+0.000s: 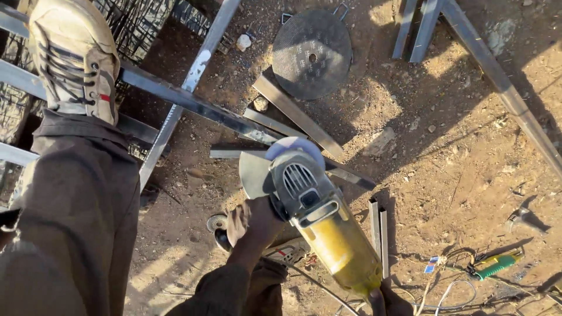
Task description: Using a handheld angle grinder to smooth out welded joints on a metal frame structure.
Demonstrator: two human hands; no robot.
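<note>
Head view. I see a yellow angle grinder (328,225) held over a flat steel bar (293,153) that lies on the dirt ground (468,164).

My left hand (252,221) is wrapped shut around the side handle at the grinder's left, just behind the disc guard (295,147). My right hand (389,301) is at the tail of the yellow body, mostly cut off by the frame edge; I cannot tell whether its fingers are closed.

The disc sits at or just above the bar, forward of the left hand fingers and well ahead of the right hand. My booted foot (76,58) rests on the steel frame (193,102) to the left.

For a clean pass, I judge that both hands should stay firm, the disc square to the bar, and the foot pinning the frame.

A spare cutting disc (312,54) lies on the ground beyond; a green-handled tool (496,264) lies to the right, well apart.
</note>
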